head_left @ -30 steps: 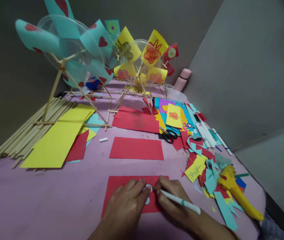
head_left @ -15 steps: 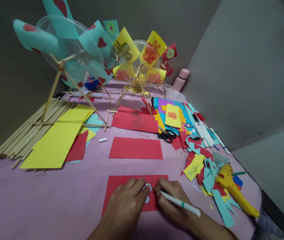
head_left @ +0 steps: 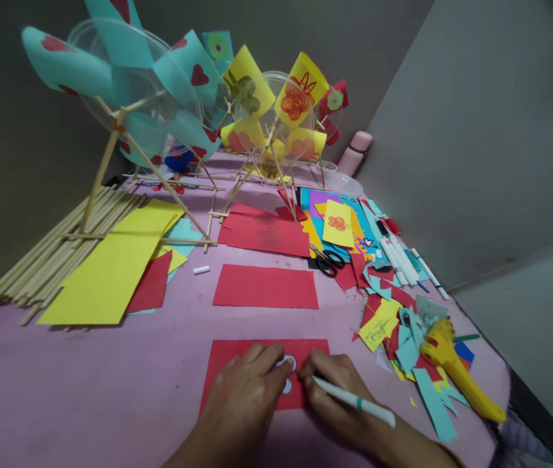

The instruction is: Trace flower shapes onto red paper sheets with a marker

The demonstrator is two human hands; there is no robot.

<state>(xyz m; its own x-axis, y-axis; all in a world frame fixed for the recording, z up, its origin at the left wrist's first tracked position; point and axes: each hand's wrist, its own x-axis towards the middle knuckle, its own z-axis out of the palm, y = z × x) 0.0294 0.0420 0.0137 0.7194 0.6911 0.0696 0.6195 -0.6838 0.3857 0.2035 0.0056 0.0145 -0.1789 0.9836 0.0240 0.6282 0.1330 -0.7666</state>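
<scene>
In the head view a red paper rectangle (head_left: 222, 354) lies near the front of the table. On it my left hand (head_left: 247, 390) presses down a small white paper cut-out (head_left: 287, 387) with rounded lobes, its thumb and fingers bent over it and hiding much of its shape. My right hand (head_left: 334, 390) grips a white marker (head_left: 354, 398) with a green band. The marker's tip meets the red paper close to the cut-out's right edge. Beyond it is a second red rectangle (head_left: 265, 286), then a stack of red sheets (head_left: 264, 231) bearing a dark print.
Bamboo sticks (head_left: 56, 253) and yellow sheets (head_left: 120, 260) lie left. Stick-and-paper wheels (head_left: 266, 110) stand behind. Scissors (head_left: 327, 261), several white markers (head_left: 398, 260), paper scraps (head_left: 405, 344) and a yellow glue gun (head_left: 461, 374) are at the right. A short white cap (head_left: 201, 270) lies mid-table.
The camera view has shifted slightly. The marker's back end sits a little lower and farther right. Both hands stay in nearly the same place around the white cut-out.
</scene>
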